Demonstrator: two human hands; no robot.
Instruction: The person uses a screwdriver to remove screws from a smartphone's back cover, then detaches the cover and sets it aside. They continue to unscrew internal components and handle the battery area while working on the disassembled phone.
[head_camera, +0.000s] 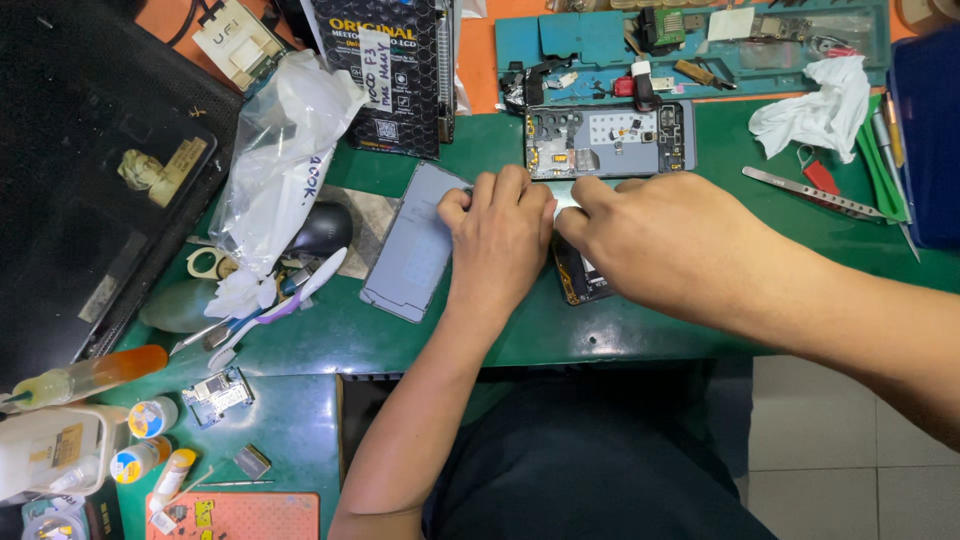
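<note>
Both hands meet over a dark phone part lying on the green worktop. The left hand presses down flat, fingers curled over a small pale piece; the right hand pinches at that same piece with its fingertips, though what the grip closes on is hidden. Just left of the left hand lies a grey back cover, touching its thumb side. Behind the hands sits an opened phone frame. A crumpled white tissue lies well to the right, near metal tweezers.
</note>
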